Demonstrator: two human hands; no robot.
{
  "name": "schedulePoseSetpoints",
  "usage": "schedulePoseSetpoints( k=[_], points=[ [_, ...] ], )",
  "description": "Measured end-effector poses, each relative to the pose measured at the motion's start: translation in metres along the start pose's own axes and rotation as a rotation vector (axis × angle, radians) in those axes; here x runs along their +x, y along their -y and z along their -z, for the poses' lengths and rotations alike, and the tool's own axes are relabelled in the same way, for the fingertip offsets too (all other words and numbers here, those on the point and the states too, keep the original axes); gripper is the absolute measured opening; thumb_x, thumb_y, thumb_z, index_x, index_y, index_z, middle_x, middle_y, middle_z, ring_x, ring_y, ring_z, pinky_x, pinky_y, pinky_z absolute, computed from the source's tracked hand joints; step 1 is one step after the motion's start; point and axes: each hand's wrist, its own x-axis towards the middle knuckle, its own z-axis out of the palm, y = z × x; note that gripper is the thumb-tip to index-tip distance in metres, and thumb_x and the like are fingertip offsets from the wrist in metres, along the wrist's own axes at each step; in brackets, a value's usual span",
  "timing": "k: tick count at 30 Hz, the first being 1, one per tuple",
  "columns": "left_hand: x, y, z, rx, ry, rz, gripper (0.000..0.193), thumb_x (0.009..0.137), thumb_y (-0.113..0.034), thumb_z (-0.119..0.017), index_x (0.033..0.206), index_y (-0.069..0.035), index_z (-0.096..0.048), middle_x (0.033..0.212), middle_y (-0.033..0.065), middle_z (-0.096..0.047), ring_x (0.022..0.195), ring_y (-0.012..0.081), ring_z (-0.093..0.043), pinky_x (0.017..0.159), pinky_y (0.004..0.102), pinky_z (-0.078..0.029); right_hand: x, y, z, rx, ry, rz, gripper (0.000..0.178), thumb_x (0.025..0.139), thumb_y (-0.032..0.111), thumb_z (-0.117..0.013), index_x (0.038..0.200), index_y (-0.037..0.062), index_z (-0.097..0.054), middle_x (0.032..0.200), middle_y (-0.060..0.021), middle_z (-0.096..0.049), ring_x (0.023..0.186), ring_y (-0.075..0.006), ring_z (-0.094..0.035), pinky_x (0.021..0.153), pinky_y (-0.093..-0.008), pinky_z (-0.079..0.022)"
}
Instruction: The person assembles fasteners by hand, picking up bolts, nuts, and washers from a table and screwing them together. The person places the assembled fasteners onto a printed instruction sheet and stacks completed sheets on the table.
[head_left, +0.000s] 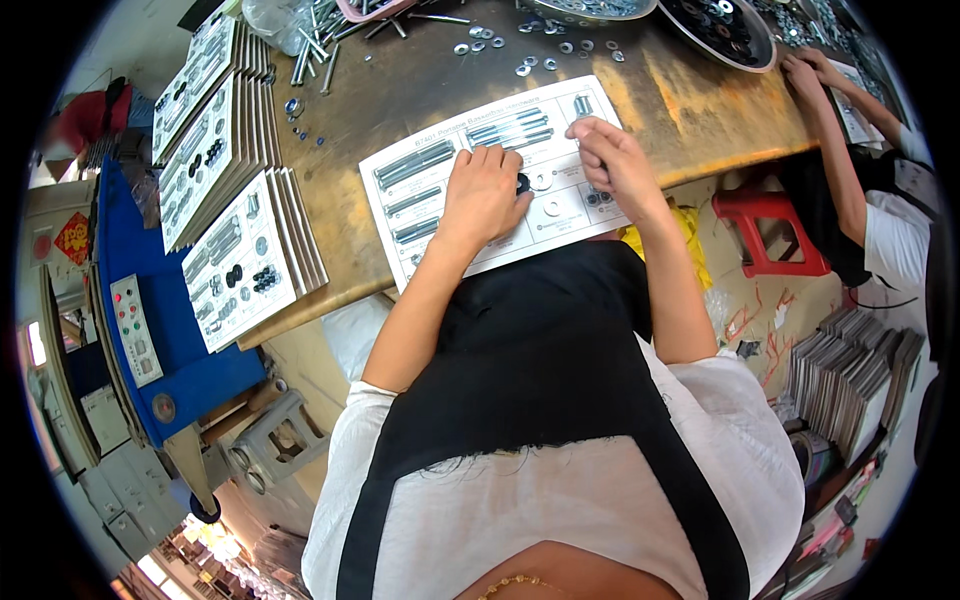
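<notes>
A white printed card point(480, 255) with pictures of hardware lies at the table's front edge. Bolts point(510, 130) and other metal parts sit on its upper middle. My left hand point(485, 195) rests palm down on the card, fingers curled, with a black washer point(522, 184) between thumb and forefinger. Right of it, a light washer point(541, 180) lies on the card. My right hand point(618, 168) is over the card's right side, thumb and forefinger pinched together; what they hold is too small to make out. Below it are small nuts point(598, 198).
Stacks of similar cards point(240, 265) stand at the table's left edge. Loose washers point(530, 65), long bolts point(328, 70) and a metal bowl of dark washers point(720, 30) lie at the back. A co-worker's hands point(810, 75) are at the right. A red stool point(765, 235) stands below.
</notes>
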Motion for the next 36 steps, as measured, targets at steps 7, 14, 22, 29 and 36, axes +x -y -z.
schedulePoseSetpoints(
  k=[7, 14, 22, 29, 36],
  points=[
    [0.005, 0.003, -0.003, 0.004, 0.073, -0.004, 0.030, 0.075, -0.026, -0.073, 0.096, -0.007, -0.062, 0.090, 0.0094, -0.061, 0.092, 0.0268, -0.058, 0.082, 0.0385, -0.040, -0.006, -0.006, 0.017, -0.082, -0.133, 0.023, 0.018, 0.099, 0.019, -0.054, 0.105, 0.0031, -0.060, 0.065, 0.0096, -0.034, 0.051, -0.0011, -0.028, 0.045, -0.0183, -0.019],
    [-0.013, 0.019, 0.028, -0.309, -0.038, 0.136, 0.024, 0.080, -0.025, -0.071, 0.095, -0.007, -0.065, 0.090, 0.0093, -0.063, 0.087, 0.0263, -0.060, 0.080, 0.0375, -0.041, 0.011, -0.009, 0.056, -0.817, -0.456, 0.263, 0.027, 0.094, 0.021, -0.058, 0.117, 0.0083, -0.066, 0.074, -0.0102, -0.066, 0.064, -0.0191, -0.060, 0.061, -0.0309, -0.047],
    [-0.153, 0.080, 0.040, -0.114, -0.015, 0.893, 0.021, 0.094, -0.022, -0.058, 0.093, -0.001, -0.061, 0.082, 0.0203, -0.066, 0.074, 0.0371, -0.065, 0.067, 0.0470, -0.049, 0.028, -0.023, 0.094, -0.918, -0.387, 0.201, 0.032, 0.093, 0.018, -0.058, 0.121, 0.0086, -0.067, 0.087, -0.0164, -0.070, 0.078, -0.0249, -0.066, 0.071, -0.0337, -0.050],
    [-0.187, 0.046, 0.014, -0.511, -0.131, 0.982, 0.037, 0.096, -0.014, -0.050, 0.129, 0.004, -0.053, 0.112, 0.0270, -0.063, 0.103, 0.0360, -0.063, 0.089, 0.0385, -0.048, 0.066, -0.019, 0.112, -0.518, -0.370, -0.021, 0.029, 0.095, 0.024, -0.057, 0.103, 0.0007, -0.072, 0.071, 0.0035, -0.057, 0.059, -0.0055, -0.048, 0.056, -0.0212, -0.040],
    [-0.189, 0.044, -0.007, -1.383, -0.509, 0.930, 0.047, 0.090, 0.008, -0.042, 0.137, 0.007, -0.046, 0.129, 0.0171, -0.059, 0.118, 0.0216, -0.057, 0.102, 0.0318, -0.042, 0.076, -0.010, 0.098, -0.693, -0.332, -0.077, 0.031, 0.090, 0.028, -0.065, 0.096, -0.0019, -0.071, 0.063, 0.0038, -0.054, 0.054, -0.0069, -0.045, 0.050, -0.0228, -0.035]
  ],
)
